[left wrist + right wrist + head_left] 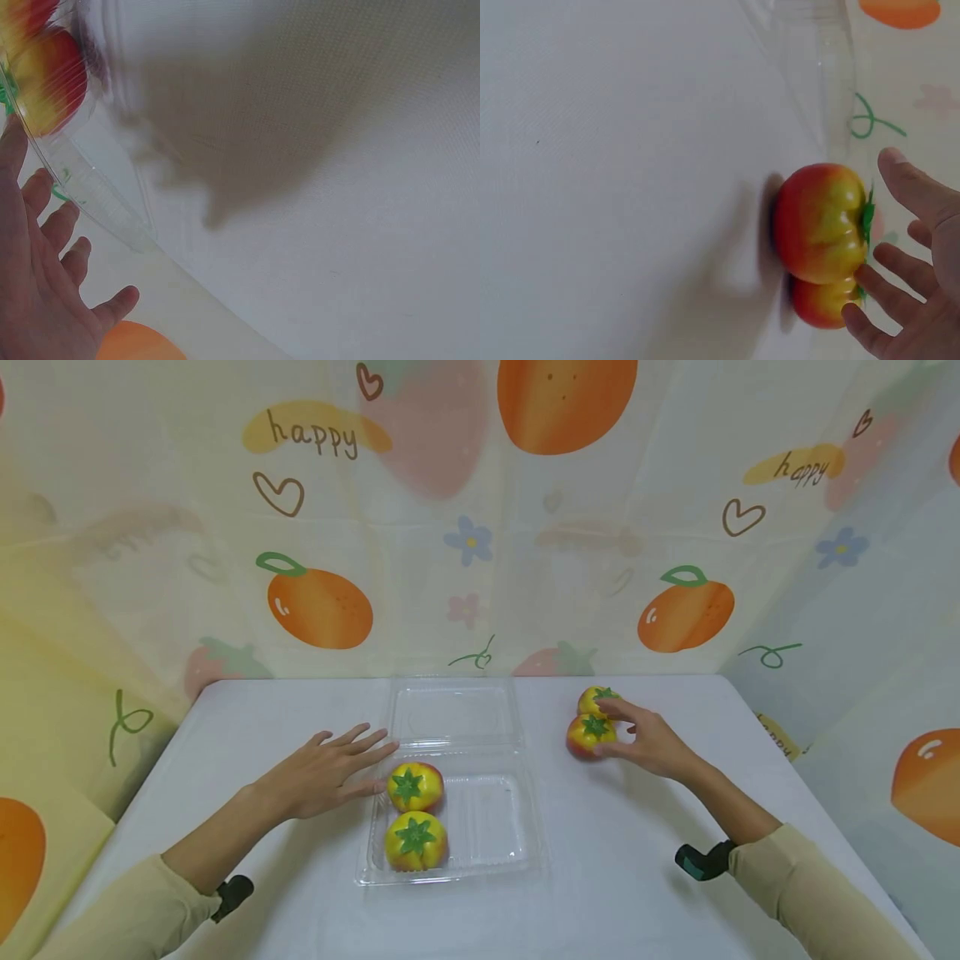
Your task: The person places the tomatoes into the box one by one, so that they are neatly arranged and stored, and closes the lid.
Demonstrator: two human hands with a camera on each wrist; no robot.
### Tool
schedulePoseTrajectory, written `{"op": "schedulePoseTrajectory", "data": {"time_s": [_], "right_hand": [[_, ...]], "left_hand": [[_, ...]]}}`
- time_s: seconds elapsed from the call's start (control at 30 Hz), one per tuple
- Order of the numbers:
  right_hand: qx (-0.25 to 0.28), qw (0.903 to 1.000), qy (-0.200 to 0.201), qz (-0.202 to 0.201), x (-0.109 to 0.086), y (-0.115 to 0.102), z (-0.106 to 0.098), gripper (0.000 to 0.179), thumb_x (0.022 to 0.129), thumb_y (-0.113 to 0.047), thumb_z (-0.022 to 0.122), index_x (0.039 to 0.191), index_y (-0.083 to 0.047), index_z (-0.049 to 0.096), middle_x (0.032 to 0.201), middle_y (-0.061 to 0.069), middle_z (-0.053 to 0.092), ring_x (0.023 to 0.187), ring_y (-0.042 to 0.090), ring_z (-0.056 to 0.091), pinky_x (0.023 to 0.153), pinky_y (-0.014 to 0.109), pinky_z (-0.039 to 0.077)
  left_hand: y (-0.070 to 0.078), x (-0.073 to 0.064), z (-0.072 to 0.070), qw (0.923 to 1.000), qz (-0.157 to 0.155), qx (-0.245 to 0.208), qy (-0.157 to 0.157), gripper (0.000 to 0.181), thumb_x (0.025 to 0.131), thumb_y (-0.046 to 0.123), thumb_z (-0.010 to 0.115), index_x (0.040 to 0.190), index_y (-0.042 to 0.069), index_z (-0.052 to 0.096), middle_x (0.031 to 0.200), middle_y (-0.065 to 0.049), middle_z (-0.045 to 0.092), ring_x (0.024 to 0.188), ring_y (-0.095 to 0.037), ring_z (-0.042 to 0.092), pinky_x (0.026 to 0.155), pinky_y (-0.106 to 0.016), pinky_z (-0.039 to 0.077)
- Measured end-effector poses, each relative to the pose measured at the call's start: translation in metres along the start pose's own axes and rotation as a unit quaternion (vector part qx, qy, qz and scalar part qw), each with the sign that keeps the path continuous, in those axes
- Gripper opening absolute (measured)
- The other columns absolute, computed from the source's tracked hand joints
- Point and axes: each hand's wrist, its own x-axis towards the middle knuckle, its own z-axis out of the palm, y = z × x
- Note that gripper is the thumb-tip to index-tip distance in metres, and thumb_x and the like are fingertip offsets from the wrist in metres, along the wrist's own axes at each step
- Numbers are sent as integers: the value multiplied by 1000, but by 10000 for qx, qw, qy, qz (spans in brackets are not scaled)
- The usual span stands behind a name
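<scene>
Two yellow-and-red tomatoes with green star-shaped leaf tops sit in the left half of a clear plastic clamshell box (491,814): a rear tomato (427,787) and a front tomato (416,852). Fingers spread, my left hand (322,777) hovers at the box's left side; whether a fingertip touches the box I cannot tell. On the right of the table stand two more tomatoes, one nearer (817,225) and one farther (591,697), close together. Beside them my right hand (648,743) reaches over with thumb and fingers apart, gripping nothing.
The box's lid (453,714) lies folded back toward the rear of the white table (600,877). A fruit-printed cloth (465,585) rises behind the table and along both sides. Each wrist wears a dark camera mount (705,860).
</scene>
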Motion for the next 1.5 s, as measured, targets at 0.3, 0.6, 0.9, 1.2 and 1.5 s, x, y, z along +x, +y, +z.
{"op": "schedulePoseTrajectory", "data": {"time_s": [0.3, 0.6, 0.9, 1.2, 1.5], "right_hand": [[-47, 10000, 68, 15, -1, 13, 4, 66, 85, -21, 80, 140, 2, 51, 134, 23, 58, 120, 41, 56, 92, 58, 49], [4, 10000, -23, 75, -1, 18, 10, 62, 87, -16, 78, 139, 4, 51, 134, 25, 56, 117, 43, 56, 91, 58, 49], [20, 9999, -9, 99, 1, 19, 17, 58, 87, -9, 77, 137, 6, 51, 128, 26, 57, 109, 40, 58, 90, 54, 52], [34, 9999, 16, 132, 2, 18, 20, 58, 87, -11, 77, 137, 5, 52, 128, 25, 57, 108, 39, 59, 89, 53, 53], [-36, 10000, 16, -36, 3, 15, 21, 56, 85, -11, 79, 134, 3, 56, 124, 22, 60, 104, 36, 60, 87, 51, 53]], "left_hand": [[2, -1, -2, 10000, 40, 27, 43, 63, 100, 52, 50, 152, 19, 43, 156, -10, 41, 145, -40, 31, 105, -68, 34], [1, -1, -1, 9999, 47, 27, 95, 63, 99, 52, 51, 152, 20, 43, 156, -10, 41, 144, -40, 31, 105, -68, 33], [1, -1, -2, 10000, 30, 20, 45, 64, 99, 55, 49, 153, 21, 42, 156, -9, 41, 145, -40, 31, 105, -68, 34], [1, -1, -2, 10000, 21, 2, 36, 64, 99, 54, 50, 153, 20, 42, 156, -9, 40, 145, -40, 31, 105, -68, 33], [0, -1, -2, 10000, 13, -6, 12, 64, 99, 54, 49, 153, 20, 42, 156, -9, 41, 145, -39, 31, 105, -68, 33]]}}
